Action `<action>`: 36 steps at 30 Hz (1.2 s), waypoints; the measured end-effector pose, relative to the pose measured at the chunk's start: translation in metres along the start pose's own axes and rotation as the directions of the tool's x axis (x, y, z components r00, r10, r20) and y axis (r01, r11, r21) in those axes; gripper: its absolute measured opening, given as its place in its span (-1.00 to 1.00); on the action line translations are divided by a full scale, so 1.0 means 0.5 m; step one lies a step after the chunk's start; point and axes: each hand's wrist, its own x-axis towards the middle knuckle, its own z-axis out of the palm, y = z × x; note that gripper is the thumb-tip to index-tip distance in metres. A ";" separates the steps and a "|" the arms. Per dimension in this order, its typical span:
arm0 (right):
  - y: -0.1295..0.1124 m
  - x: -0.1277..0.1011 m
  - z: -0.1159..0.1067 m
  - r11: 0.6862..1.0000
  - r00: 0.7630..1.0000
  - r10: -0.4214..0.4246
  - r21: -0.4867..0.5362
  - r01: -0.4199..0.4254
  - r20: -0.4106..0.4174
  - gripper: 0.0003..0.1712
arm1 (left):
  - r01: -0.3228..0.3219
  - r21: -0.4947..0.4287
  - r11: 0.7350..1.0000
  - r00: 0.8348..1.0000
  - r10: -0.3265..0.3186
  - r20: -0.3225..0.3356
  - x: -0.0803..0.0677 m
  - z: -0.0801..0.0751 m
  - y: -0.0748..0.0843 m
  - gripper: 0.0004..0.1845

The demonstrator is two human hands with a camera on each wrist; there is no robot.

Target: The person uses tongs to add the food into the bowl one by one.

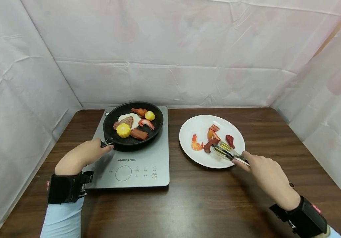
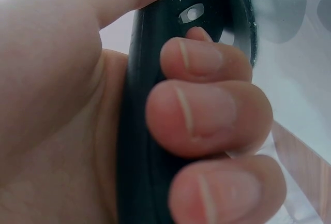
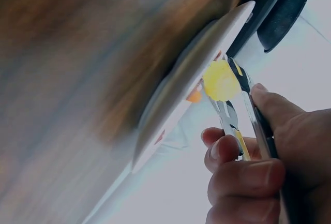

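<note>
My left hand (image 1: 82, 155) grips the black handle (image 2: 142, 110) of a frying pan (image 1: 119, 142), its fingers curled round it in the left wrist view. In the pan lie a fried egg (image 1: 136, 119), two yellow corn pieces (image 1: 123, 130), a drumstick (image 1: 139, 111), a shrimp (image 1: 146, 123) and brown meat pieces (image 1: 139, 134). My right hand (image 1: 267, 172) holds metal tongs (image 1: 233, 155) over a white plate (image 1: 188, 127). A round yellow piece (image 3: 221, 80) sits between the tong arms in the right wrist view. Near the tips lies a reddish-brown meat piece (image 1: 210, 144).
The pan stands on a grey induction cooker (image 1: 155, 162) with touch controls at its front. Also on the plate are a shrimp (image 1: 196, 143), a bacon piece (image 1: 214, 128) and a dark red piece (image 1: 230, 141). White curtains (image 1: 170, 59) border the brown wooden table (image 1: 185, 208).
</note>
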 end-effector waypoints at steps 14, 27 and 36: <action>-0.087 0.092 -0.043 0.994 0.993 -0.105 -0.008 0.105 -0.058 -0.53 | 0.009 0.002 1.000 1.000 -0.009 0.015 0.004 -0.002 0.001 -0.17; -0.182 0.217 -0.077 0.972 0.974 -0.224 0.073 0.226 -0.031 -0.46 | 0.019 -0.006 1.000 1.000 -0.019 0.009 0.003 0.000 0.002 -0.17; -0.235 0.259 -0.059 0.965 0.970 -0.235 0.130 0.226 0.059 -0.48 | 0.016 -0.001 1.000 1.000 -0.016 0.007 0.000 -0.002 0.005 -0.19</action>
